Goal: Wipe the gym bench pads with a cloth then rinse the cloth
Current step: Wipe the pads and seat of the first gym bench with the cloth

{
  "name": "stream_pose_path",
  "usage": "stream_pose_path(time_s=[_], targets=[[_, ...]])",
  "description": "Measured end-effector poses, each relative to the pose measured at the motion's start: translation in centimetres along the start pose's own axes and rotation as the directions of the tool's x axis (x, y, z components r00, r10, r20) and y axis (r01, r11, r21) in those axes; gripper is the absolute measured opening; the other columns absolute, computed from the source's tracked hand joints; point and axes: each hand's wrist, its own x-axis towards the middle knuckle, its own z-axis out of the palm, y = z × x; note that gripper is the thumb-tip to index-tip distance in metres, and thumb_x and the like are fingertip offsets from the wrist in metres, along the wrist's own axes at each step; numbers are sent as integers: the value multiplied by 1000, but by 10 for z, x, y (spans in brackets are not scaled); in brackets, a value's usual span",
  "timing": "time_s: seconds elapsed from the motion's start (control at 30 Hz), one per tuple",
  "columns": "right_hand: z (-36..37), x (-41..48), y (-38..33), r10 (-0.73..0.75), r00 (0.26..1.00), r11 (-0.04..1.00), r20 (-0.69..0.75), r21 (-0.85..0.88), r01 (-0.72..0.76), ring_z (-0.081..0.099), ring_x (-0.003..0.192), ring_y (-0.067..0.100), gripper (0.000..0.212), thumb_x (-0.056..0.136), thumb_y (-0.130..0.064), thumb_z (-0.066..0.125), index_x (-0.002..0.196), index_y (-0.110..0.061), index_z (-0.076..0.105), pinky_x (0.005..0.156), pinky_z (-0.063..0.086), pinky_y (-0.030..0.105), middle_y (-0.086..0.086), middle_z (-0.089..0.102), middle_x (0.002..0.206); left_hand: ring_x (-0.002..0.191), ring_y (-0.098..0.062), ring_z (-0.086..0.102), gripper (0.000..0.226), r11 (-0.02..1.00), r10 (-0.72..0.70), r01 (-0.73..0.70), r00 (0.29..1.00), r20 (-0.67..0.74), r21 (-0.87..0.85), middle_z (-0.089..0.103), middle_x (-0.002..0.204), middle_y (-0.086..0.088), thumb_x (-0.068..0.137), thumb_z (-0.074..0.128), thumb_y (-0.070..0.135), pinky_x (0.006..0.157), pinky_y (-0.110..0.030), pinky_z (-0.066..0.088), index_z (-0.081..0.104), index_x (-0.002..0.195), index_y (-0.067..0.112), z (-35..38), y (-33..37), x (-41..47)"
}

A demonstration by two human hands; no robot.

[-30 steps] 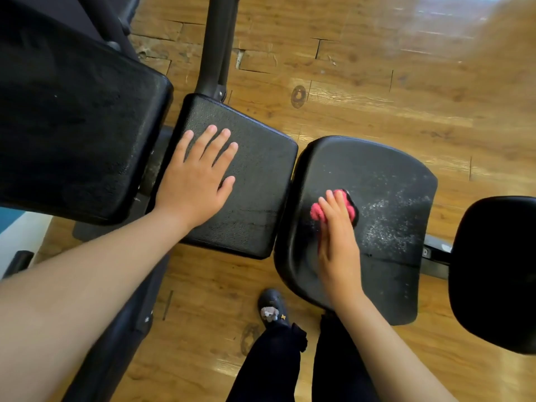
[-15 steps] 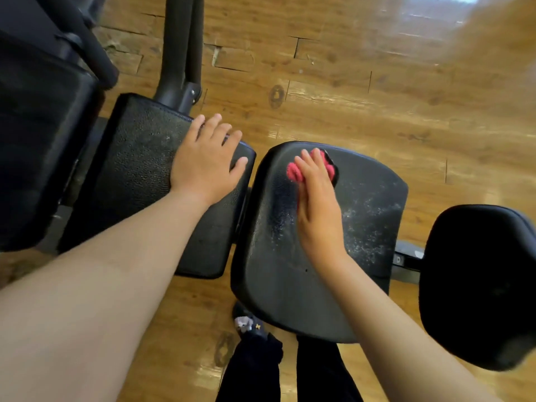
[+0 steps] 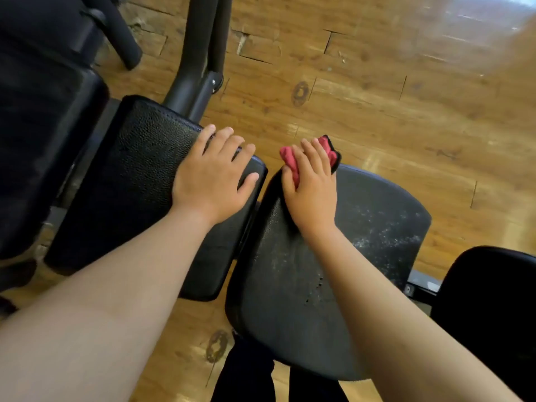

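**Head view: cloth at the far left corner of the seat pad**

1. Task item. The crumpled pink cloth with dark trim (image 3: pixel 290 159) lies on the far left corner of the rounded black vinyl seat pad (image 3: pixel 371 216). Part of it overhangs the far edge, above the brown wood-plank floor (image 3: pixel 391 105).

2. Right hand. The right hand (image 3: pixel 311 192) lies palm-down on the cloth. Its fingers are extended and close together and press the cloth onto the pad. The thumb lies along the pad's left edge. No closed grip round the cloth is visible.

3. Left hand. The left hand (image 3: pixel 211 181) rests flat, with fingers spread and straight, on the far right corner of the adjacent rectangular black textured pad (image 3: pixel 130 184). It holds nothing and appears to serve as a brace.

4. Governing relation. Pale speckled residue shows on the right half of the seat pad, to the right of the right hand and nearer the person. The cloth is at the opposite side of the pad. The next stroke therefore probably runs from the far left corner towards the right edge. The right hand, which is already on the cloth, is the nearer hand. The left hand is separated from the seat pad by the gap between the two pads.

5. Progress. Judged from the residue, wiping is incomplete, and the cloth has not yet been rinsed.
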Motion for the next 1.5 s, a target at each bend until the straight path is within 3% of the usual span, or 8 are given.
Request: stream_pose_path(time_s=[0.1,0.37,0.53,0.77,0.97,1.17,1.3,1.5], targets=[[3,10,-3,61,998,998,-25,22,-61,47,128,26,35,93,-28,44,112,-13,69,102,39,48,4,65,119,128,-32,46,56,1000,0,0,1000,1,3,59,128,-13,92,34,44,114,-44,19,57,130,10,0,0,1],[-8,-2,5,-304,940,951,156,-15,310,47,128,23,33,97,-29,48,115,-8,66,102,40,42,5,63,122,128,-31,47,55,1000,-8,8,1000,-2,24,59,126,-12,93,34,45,115,-45,20,57,129,11,3,0,1],[-7,33,15,-12,994,999,110,38,8,57,101,31,34,96,-28,42,91,-5,66,92,41,40,10,66,98,129,-31,46,55,999,-10,9,1000,15,36,58,127,-11,93,35,46,115,-45,20,57,131,13,4,0,2],[-15,-1,25,-188,976,982,110,44,185,37,138,22,39,101,-27,41,134,-10,54,115,21,29,5,52,140,128,-31,46,55,999,-27,26,999,23,48,58,127,-11,93,34,46,115,-46,21,56,131,13,3,1,2],[-22,22,66,142,988,985,55,90,-147,43,131,29,46,100,-30,30,131,-7,54,113,28,42,10,56,132,128,-32,45,57,999,-28,27,999,27,33,57,127,-12,93,31,46,115,-45,19,56,130,11,3,1,3],[-11,-13,19,93,994,994,49,56,-96,20,145,24,46,101,-24,34,144,-7,39,109,8,19,9,36,152,128,-32,45,58,999,-38,36,998,42,40,57,127,-12,93,31,47,115,-45,19,55,131,11,2,2,2],[-20,-11,48,-4,995,995,96,96,-5,23,145,18,43,102,-21,37,144,-11,40,115,6,17,6,38,151,125,-32,46,57,999,-33,31,998,46,39,57,125,-12,92,31,47,115,-46,19,56,128,11,2,2,3],[-18,-19,53,218,976,973,20,70,-219,12,147,19,47,101,-16,37,148,-10,33,113,-2,11,6,28,156,122,-33,48,56,998,-36,35,999,32,49,58,123,-12,92,33,46,114,-46,21,57,127,10,2,2,2]])
